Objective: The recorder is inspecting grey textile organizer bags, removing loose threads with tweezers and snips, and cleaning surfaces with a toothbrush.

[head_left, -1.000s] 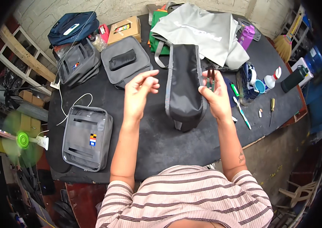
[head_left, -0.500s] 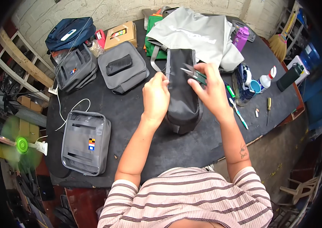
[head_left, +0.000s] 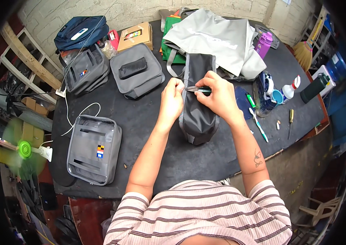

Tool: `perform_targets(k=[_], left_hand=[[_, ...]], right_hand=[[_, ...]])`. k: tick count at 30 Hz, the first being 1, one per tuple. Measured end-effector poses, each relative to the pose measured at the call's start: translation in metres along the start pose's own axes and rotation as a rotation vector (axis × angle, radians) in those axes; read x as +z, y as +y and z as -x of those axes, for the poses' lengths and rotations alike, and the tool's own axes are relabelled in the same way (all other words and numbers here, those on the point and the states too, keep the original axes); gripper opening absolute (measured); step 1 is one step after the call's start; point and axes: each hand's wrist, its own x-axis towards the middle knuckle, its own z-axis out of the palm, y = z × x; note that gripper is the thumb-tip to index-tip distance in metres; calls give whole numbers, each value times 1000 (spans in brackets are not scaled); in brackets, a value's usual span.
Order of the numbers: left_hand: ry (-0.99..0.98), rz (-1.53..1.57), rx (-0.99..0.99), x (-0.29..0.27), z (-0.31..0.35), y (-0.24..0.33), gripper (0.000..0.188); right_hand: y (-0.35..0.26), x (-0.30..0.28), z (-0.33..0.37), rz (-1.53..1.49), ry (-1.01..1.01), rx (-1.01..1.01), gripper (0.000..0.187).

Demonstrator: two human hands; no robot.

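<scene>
right grip (head_left: pixel 218 96) pinches small snips (head_left: pixel 195 89) over dark pouch (head_left: pixel 197 102).

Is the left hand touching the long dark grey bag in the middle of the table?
Touching. The head view shows the left hand resting on the left edge of the dark grey bag, fingertips pinching at its top seam with no gap visible.

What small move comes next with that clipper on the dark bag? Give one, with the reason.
Probably close the clipper on whatever the left hand is pinching. The right hand already holds it at the upper edge of the dark bag, tips aimed at the left fingers. Any thread there is too small to see.
</scene>
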Motion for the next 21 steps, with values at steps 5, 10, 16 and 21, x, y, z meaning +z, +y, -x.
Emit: perform_targets(k=[5, 10, 16, 21], left_hand=[[-23, 37, 0, -3, -1, -2, 12], [-85, 542, -359, -12, 5, 3, 5], [-115, 491, -255, -23, 5, 9, 16], [-14, -507, 267, -24, 4, 40, 5]], right_hand=[[1, 1, -2, -15, -17, -17, 17], [-1, 1, -2, -29, -25, -2, 17], [-5, 3, 1, -84, 19, 74, 17], [-11, 15, 5, -134, 186, 186, 16]])
